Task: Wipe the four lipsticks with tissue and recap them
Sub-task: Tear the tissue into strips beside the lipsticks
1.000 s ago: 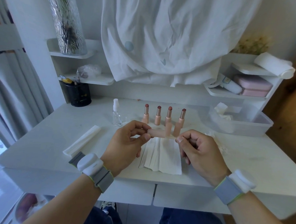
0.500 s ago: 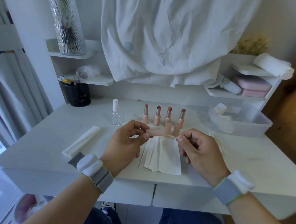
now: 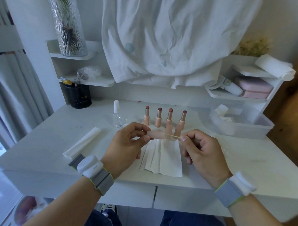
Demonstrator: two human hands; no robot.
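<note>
Clear tub (image 3: pixel 244 130) on bench (image 3: pixel 39 141): crumpled tissues (image 3: pixel 222 111). Left hand (image 3: pixel 126 142) pinches cap (image 3: pixel 156 135); right hand (image 3: pixel 201 150) pinches thin stick (image 3: pixel 173 135).

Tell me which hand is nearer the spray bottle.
Left. The left hand sits just in front of the spray bottle; the right hand is farther off, beyond the lipsticks.

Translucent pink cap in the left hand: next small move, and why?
Probably draw the thin stick on out of the translucent pink cap: the right hand pinches its outer end, the left hand grips the cap, and four uncapped lipsticks wait behind.
</note>
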